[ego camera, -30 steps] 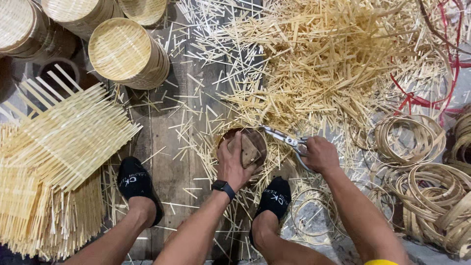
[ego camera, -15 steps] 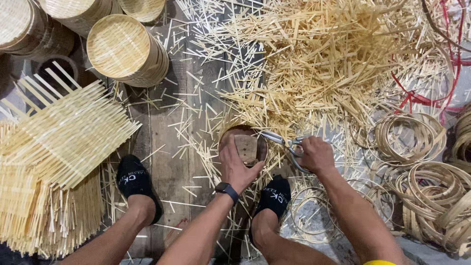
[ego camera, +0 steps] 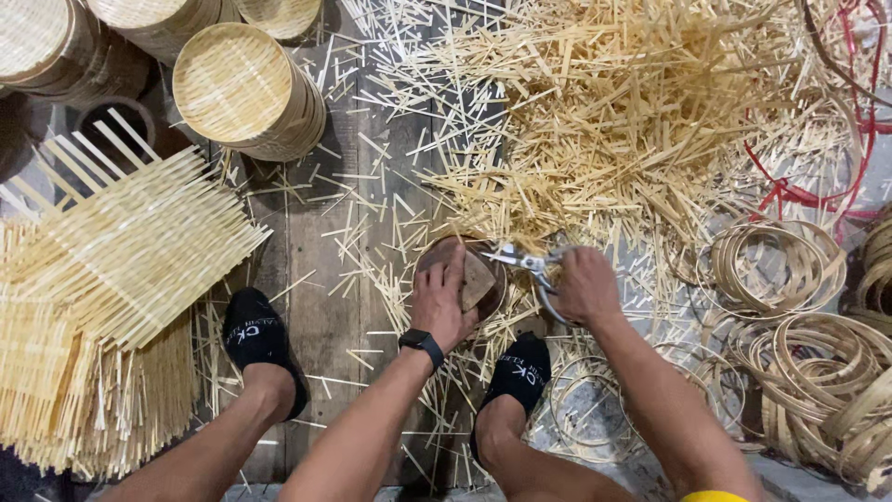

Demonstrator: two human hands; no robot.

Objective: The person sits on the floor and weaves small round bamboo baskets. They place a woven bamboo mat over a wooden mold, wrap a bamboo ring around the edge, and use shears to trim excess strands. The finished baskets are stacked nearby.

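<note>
My left hand (ego camera: 442, 302), with a black watch on the wrist, rests on a small round wooden block (ego camera: 465, 275) and presses a flat brown piece onto it. My right hand (ego camera: 583, 284) grips the handles of metal shears (ego camera: 525, 262), whose blades point left toward the block. Both hands hover low over a plank floor between my two feet in black socks (ego camera: 257, 342). A big heap of cut bamboo strips (ego camera: 613, 121) lies just beyond the hands.
Woven bamboo mats (ego camera: 111, 270) are stacked at the left. Round woven bamboo lids (ego camera: 243, 88) stand in stacks at the top left. Coiled bamboo hoops (ego camera: 808, 372) pile up at the right, with red cord (ego camera: 799, 191) above them. Loose strips litter the planks.
The right hand has shifted the shears slightly left, closer to the block. The left hand stays on the block, with fingers adjusted a little.
</note>
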